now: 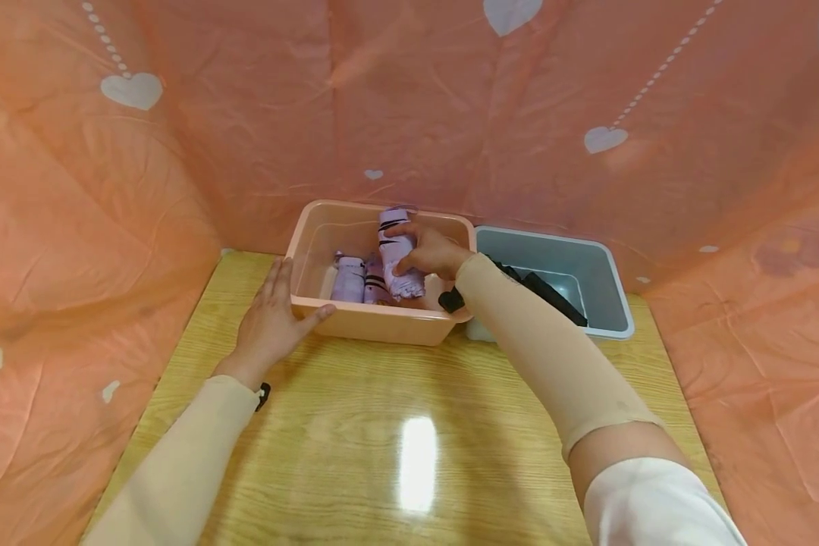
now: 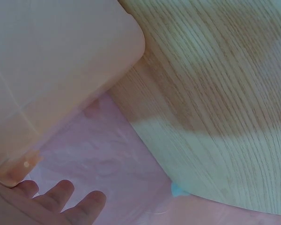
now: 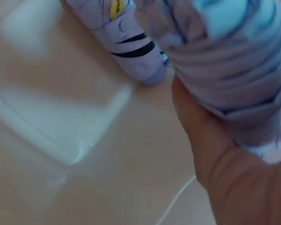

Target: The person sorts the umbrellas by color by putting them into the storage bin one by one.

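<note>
In the head view, my right hand (image 1: 433, 250) grips a lavender folding umbrella (image 1: 396, 236) with black stripes, thumb on one side and fingers on the other. It is tilted above the inside of a peach plastic bin (image 1: 375, 322). The right wrist view shows its pleated fabric (image 3: 234, 79) close up, with another lavender umbrella (image 3: 126, 44) lying on the bin floor. Two lavender umbrellas, one on the left (image 1: 349, 279) and one beside it (image 1: 377, 280), lie in the bin. My left hand (image 1: 268, 322) rests against the bin's front left corner, fingers straight along its side.
Right of the peach bin stands a grey-blue bin (image 1: 617, 292), partly behind my right forearm, with black rolled items (image 1: 553, 297) inside. Both bins sit on a wood-grain table (image 1: 327, 425). Orange sheeting (image 1: 409, 98) with white hearts rises behind and at both sides.
</note>
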Available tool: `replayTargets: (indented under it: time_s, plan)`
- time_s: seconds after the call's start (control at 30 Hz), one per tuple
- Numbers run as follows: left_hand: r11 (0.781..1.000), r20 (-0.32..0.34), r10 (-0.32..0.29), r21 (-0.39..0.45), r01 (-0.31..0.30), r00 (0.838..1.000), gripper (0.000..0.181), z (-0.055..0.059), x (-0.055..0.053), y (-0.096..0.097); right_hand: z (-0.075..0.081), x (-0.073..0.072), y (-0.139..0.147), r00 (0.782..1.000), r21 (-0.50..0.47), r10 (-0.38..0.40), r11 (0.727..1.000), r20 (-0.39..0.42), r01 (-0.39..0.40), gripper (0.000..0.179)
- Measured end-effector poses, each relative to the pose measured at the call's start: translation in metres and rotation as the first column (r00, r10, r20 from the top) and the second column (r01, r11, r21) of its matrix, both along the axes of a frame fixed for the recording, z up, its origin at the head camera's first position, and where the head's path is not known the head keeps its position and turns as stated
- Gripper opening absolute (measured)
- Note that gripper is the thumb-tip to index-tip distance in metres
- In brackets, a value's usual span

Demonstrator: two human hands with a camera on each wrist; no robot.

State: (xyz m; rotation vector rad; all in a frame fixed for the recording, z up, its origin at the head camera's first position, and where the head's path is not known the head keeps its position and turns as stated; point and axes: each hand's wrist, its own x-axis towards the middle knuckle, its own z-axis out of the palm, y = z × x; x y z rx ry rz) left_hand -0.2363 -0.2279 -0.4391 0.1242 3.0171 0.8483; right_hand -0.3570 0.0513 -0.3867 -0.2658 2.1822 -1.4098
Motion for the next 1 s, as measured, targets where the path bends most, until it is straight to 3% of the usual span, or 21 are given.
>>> replayTargets:
  time_s: [0.43, 1.0]
  plan:
    - [1.0, -0.014, 0.003, -0.006, -0.003, 1.0, 0.116, 0.002, 0.005, 0.003, -0.013, -0.008, 0.006, 0.982, 0.031, 0.092, 0.995, 0.164, -0.099, 0.072]
    - [1.0, -0.026, -0.008, 0.011, 0.009, 1.0, 0.117, 0.001, 0.009, 0.009, -0.03, -0.013, 0.012, 0.96, 0.177, 0.163, 0.963, 0.227, -0.205, 0.068]
